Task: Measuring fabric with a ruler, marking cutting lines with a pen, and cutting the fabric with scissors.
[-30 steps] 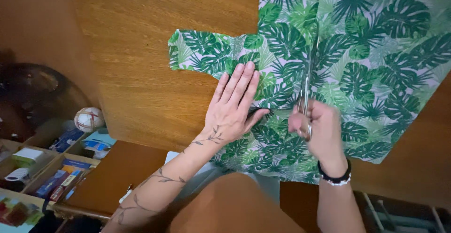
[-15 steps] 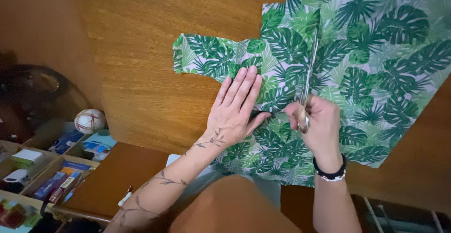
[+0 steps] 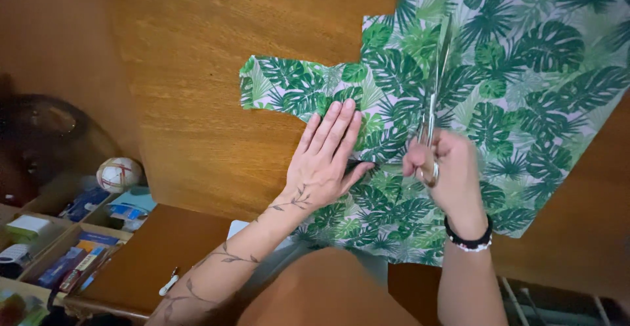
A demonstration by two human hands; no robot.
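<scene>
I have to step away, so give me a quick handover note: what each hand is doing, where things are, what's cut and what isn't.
Left hand: flat, fingers spread, pressing the leaf-print fabric onto the wooden table.
Right hand: gripping scissors, blades pointing away from the body over the fabric.
Done: the fabric's left edge shows a stepped outline with a narrow strip sticking out to the left.
Left: the stretch of fabric ahead of the blades looks uncut; the blade tips are hard to see against the print.

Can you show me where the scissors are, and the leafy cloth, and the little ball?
scissors (image 3: 434, 103): head view, on the long metal blades above the right hand.
leafy cloth (image 3: 538, 70): head view, on a flat green-leaf part at the right.
little ball (image 3: 119, 173): head view, on its round middle, lower left.
</scene>
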